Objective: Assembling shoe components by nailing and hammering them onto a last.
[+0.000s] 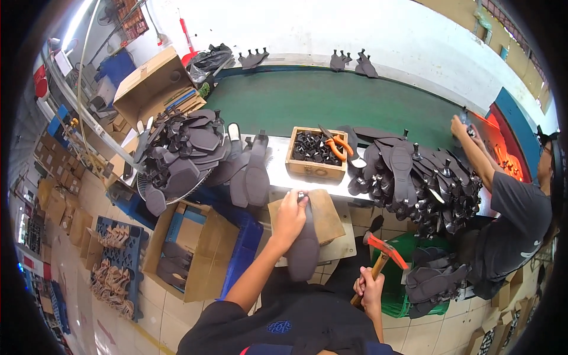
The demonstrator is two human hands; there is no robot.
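Note:
My left hand [289, 220] is closed around the heel end of a dark grey shoe sole [303, 255], with its toe end hanging toward me. The heel end lies over a brown block [329, 220] on a pale plate [342, 244]. My right hand [370, 289] grips the wooden handle of a hammer [383, 251], its red head raised right of the plate. Beyond the block stands a wooden box [318, 170] of small black heel pieces [307, 147]. Orange-handled pincers [338, 148] rest on the box's right edge.
Heeled soles pile up at right [402, 171] and in a wire basket [188, 186] at left. Behind runs a green conveyor belt [307, 97]. A cardboard box [207, 260] and a green basket [390, 302] flank me. A co-worker [515, 204] reaches over the belt's right end.

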